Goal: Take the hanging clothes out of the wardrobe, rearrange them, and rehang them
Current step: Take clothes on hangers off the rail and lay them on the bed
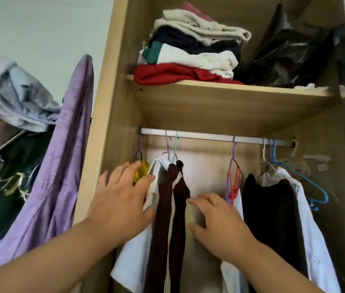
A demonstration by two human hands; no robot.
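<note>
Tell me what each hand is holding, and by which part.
Nothing is gripped. The left hand is open, fingers spread, over the shoulder of the white shirt. The right hand is open in the gap beside the brown garment.

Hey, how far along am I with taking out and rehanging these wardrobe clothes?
Early. Possibly done: a purple garment hangs outside the wardrobe. In hand: left hand rests on the white shirt, right hand reaches beside the brown garment, neither gripping. Left: most clothes, including the black garment, hang on the rail.
</note>
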